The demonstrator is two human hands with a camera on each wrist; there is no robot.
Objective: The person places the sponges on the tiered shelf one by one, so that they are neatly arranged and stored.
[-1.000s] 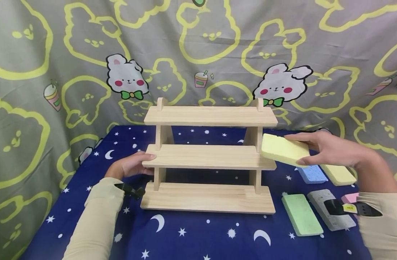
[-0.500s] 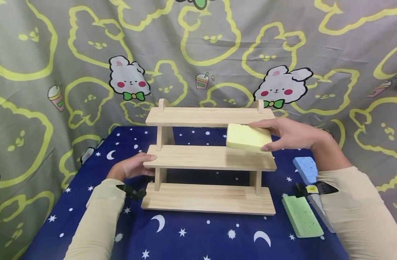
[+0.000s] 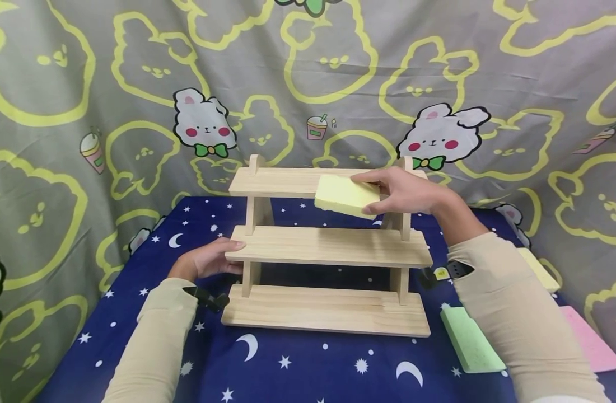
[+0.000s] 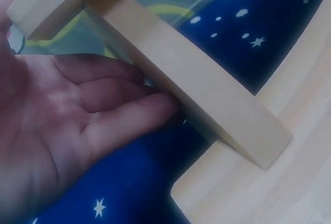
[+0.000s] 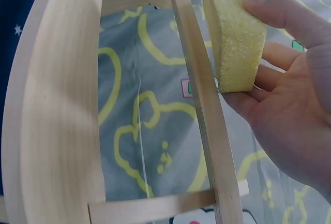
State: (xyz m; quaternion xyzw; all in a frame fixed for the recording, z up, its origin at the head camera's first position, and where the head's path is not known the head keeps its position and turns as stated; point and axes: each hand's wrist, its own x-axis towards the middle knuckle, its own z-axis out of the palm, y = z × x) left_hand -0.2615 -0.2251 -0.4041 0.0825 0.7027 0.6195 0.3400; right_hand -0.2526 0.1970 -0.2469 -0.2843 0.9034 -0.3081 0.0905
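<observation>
Pale-yellow rectangular sponge block (image 3: pixel 344 193) pinched at its 3 o'clock end by right hand (image 3: pixel 407 190), likely leaving other end free; held near top board (image 3: pixel 278 182) of pale three-tier wooden stand (image 3: pixel 313 245). Stand gripped at 9 o'clock by left hand (image 3: pixel 209 259), presumably for steadying.

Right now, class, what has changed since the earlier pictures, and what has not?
The right hand has carried the yellow rectangular sponge left and upward, from the right end of the three-tier pale wooden shelf until it overlaps the top board in the head view. No grip changed. The left hand still holds the middle board; the shelf stayed put.
</observation>
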